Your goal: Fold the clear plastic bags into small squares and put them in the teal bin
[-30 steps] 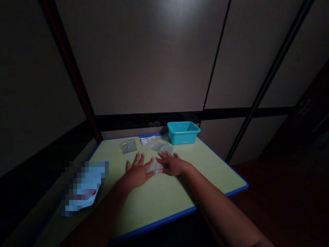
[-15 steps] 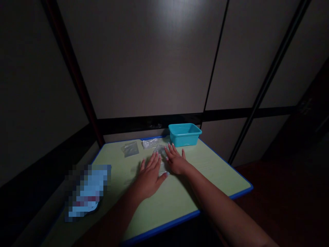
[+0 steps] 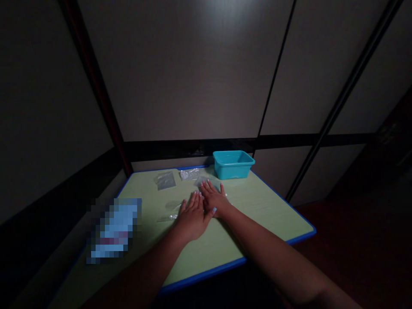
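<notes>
So the main change over the last second: the hands came together. They were side by side with a bit of clear plastic bag (image 3: 174, 204) showing in the gap, and now the left hand (image 3: 194, 219) has slid in until its fingers meet the side of the right hand (image 3: 214, 201). The gap's basically gone and plastic pokes out on the left side instead. I'd read that as the hands working across the bag from above, more pressing than picking up.

Both hands look flat, fingers stretched out, left thumb sticking out toward the right wrist. Can't see either one pinching anything, though the palms are hidden.

The bag's lying in the middle of the counter (image 3: 267, 214), partly under the left hand. The bit I can see runs roughly left to right, its shiny near edge tipping slightly far as it goes right. So my guess is the long axis goes sideways, but the rest is covered, and no clue which end is the opening.

Just past the right fingers there's another clear sheet (image 3: 200, 182); can't tell if it's separate. Far left is a flat bag (image 3: 166, 180), then a crumpled packet (image 3: 190, 174), with a teal basin (image 3: 233, 171) far right.
</notes>
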Available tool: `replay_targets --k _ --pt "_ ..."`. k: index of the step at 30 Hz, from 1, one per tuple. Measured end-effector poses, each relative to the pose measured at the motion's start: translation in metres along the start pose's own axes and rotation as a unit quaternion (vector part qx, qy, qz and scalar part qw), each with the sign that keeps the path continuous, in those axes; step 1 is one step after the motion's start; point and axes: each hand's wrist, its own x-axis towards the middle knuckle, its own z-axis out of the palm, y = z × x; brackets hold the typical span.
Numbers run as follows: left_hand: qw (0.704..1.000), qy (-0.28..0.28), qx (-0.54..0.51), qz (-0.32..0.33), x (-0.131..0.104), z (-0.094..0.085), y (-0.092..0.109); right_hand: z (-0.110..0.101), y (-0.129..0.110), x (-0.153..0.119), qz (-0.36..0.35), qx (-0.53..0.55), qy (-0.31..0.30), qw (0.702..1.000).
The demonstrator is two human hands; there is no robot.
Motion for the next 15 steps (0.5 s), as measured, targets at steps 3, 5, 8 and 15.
replay_targets --k 3,5,8,15 --pt "1.000 -0.013 -0.004 -0.006 0.000 -0.001 0.000 0.000 0.000 0.001 0.004 0.001 -0.020 1.000" --pt "1.000 -0.021 -0.003 -0.009 -0.001 -0.003 0.001 0.000 0.000 0.001 0.006 0.000 -0.030 1.000" --pt "1.000 -0.023 0.001 -0.011 -0.002 -0.005 0.001 -0.001 -0.001 0.001 0.014 0.002 -0.038 0.999" --pt "1.000 -0.008 -0.002 -0.011 0.002 0.005 -0.005 -0.020 0.010 -0.001 0.075 0.025 0.162 0.984"
